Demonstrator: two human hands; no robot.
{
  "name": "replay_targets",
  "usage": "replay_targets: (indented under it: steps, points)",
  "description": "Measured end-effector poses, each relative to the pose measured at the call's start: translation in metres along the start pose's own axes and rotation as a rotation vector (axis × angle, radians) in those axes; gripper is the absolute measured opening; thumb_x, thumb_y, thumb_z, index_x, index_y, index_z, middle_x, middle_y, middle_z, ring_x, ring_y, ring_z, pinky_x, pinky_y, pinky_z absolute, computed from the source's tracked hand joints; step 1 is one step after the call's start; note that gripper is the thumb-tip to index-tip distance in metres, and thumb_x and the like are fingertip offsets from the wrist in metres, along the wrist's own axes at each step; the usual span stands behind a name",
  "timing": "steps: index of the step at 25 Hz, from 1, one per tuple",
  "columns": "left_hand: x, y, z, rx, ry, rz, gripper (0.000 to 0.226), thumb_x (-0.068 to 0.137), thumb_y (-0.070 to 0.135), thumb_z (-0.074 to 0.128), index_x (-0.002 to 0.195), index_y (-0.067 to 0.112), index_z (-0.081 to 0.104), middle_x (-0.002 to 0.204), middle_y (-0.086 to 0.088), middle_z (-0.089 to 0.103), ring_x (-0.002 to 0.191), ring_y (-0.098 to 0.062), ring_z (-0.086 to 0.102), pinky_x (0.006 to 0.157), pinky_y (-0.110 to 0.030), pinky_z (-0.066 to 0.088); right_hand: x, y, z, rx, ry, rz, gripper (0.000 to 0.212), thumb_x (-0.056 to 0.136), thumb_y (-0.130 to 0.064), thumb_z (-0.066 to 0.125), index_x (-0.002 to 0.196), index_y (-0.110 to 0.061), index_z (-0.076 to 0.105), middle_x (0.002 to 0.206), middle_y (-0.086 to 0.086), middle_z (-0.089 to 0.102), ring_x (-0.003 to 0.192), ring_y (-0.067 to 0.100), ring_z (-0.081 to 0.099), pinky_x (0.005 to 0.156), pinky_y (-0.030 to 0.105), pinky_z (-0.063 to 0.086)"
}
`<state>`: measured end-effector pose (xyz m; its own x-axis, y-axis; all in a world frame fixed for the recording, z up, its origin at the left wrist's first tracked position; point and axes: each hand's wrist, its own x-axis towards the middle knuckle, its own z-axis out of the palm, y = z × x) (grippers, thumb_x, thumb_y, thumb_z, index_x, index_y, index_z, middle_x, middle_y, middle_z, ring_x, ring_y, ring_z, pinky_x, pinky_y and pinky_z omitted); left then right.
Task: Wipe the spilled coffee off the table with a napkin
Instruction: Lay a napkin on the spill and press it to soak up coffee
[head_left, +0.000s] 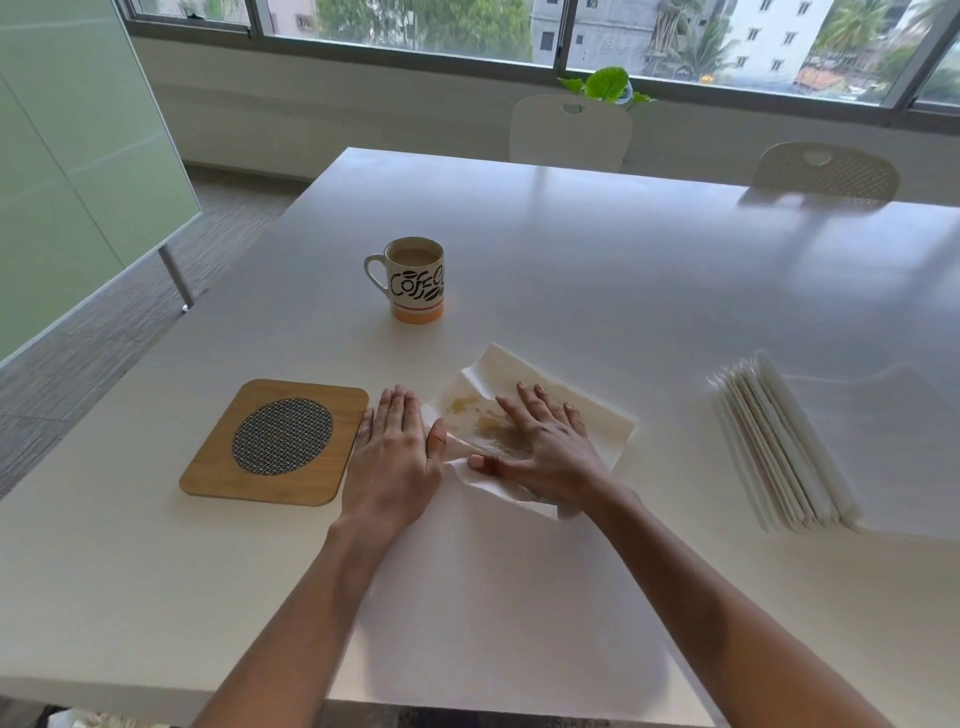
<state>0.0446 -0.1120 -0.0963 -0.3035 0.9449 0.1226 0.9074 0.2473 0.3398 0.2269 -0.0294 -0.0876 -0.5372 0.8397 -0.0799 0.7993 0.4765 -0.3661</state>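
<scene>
Just below the centre of the frame a white paper napkin (592, 415) lies spread and partly folded on the white table (597, 249), with brown coffee stains (485, 423) soaked through its left half. The right hand (543, 447) lies flat on top of it, fingers straight and spread, thumb along the near crease. This looks meant to press the paper into the liquid so it blots rather than smears. The left hand (392, 457) is also flat and uncurled, palm on the bare table just left of the napkin, its thumb touching the paper's edge, probably to steady that edge while the other hand presses. Neither hand grips anything. How much coffee lies under the paper cannot be told. Directly left of the left hand sits a wooden trivet with a metal mesh oval (275, 441), close enough to limit any wipe swept that way. A mug printed "Coffee" (415, 278), nearly full of milky coffee, stands above the napkin, toward the centre of the frame, and a careless forward stroke could knock it. At the right edge a stack of clean folded napkins (779, 447) waits well apart. Two pale chairs (571, 130) and a leafy plant (605, 83) stand near the windows along the top.
</scene>
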Motion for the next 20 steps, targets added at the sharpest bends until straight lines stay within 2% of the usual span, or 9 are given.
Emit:
replay_targets:
  steps: [4, 7, 12, 15, 18, 20]
  points:
    - [0.000, 0.000, -0.003, -0.047, -0.004, -0.005, 0.073, 0.100, 0.054, 0.016, 0.155, 0.006, 0.012, 0.164, -0.009, 0.010, 0.152, -0.015, 0.003, 0.122, -0.031, -0.002, 0.008, -0.002, 0.000, 0.066, 0.072, 0.038, 0.069, 0.078, -0.065, 0.060, 0.139, -0.037, 0.042, 0.160, -0.004, 0.022, 0.149, 0.015, 0.012, 0.119, 0.036, 0.005]
    - [-0.001, 0.001, -0.005, -0.071, 0.002, -0.013, 0.079, 0.098, 0.059, 0.016, 0.155, 0.005, 0.013, 0.164, -0.010, 0.013, 0.152, -0.017, 0.005, 0.122, -0.032, 0.001, 0.009, -0.004, 0.000, 0.081, 0.136, 0.002, 0.047, 0.084, -0.045, 0.065, 0.128, -0.031, 0.056, 0.152, -0.002, 0.038, 0.141, 0.021, 0.032, 0.112, 0.032, 0.019]
    - [-0.003, 0.001, -0.008, -0.116, 0.009, -0.010, 0.084, 0.095, 0.063, 0.016, 0.155, 0.004, 0.012, 0.164, -0.012, 0.014, 0.152, -0.018, 0.007, 0.120, -0.030, -0.001, 0.009, -0.003, 0.001, 0.090, 0.222, -0.074, 0.032, 0.086, -0.020, 0.066, 0.117, -0.010, 0.065, 0.130, 0.006, 0.059, 0.121, 0.029, 0.051, 0.100, 0.033, 0.036]
    - [-0.003, 0.000, -0.008, -0.138, 0.007, -0.005, 0.088, 0.092, 0.065, 0.012, 0.155, 0.004, 0.012, 0.163, -0.013, 0.014, 0.152, -0.019, 0.008, 0.119, -0.029, 0.000, 0.008, -0.003, -0.002, 0.155, 0.332, -0.062, 0.026, 0.085, -0.008, 0.064, 0.110, -0.002, 0.064, 0.110, 0.014, 0.066, 0.104, 0.034, 0.056, 0.084, 0.035, 0.040]
    - [-0.002, 0.000, -0.007, -0.137, 0.005, -0.005, 0.093, 0.088, 0.069, 0.006, 0.155, 0.004, 0.013, 0.163, -0.014, 0.015, 0.152, -0.020, 0.008, 0.120, -0.031, 0.001, 0.005, 0.000, -0.016, 0.419, 0.495, 0.078, 0.018, 0.089, -0.011, 0.058, 0.106, -0.006, 0.063, 0.087, 0.006, 0.064, 0.078, 0.023, 0.056, 0.063, 0.025, 0.039]
    - [-0.001, -0.001, -0.006, -0.141, 0.006, -0.007, 0.097, 0.086, 0.071, 0.004, 0.155, 0.004, 0.013, 0.163, -0.014, 0.015, 0.152, -0.020, 0.008, 0.120, -0.032, 0.002, 0.008, 0.004, -0.033, 0.899, 0.444, 0.150, 0.021, 0.091, -0.013, 0.052, 0.109, -0.005, 0.060, 0.082, 0.005, 0.064, 0.069, 0.020, 0.057, 0.059, 0.024, 0.041]
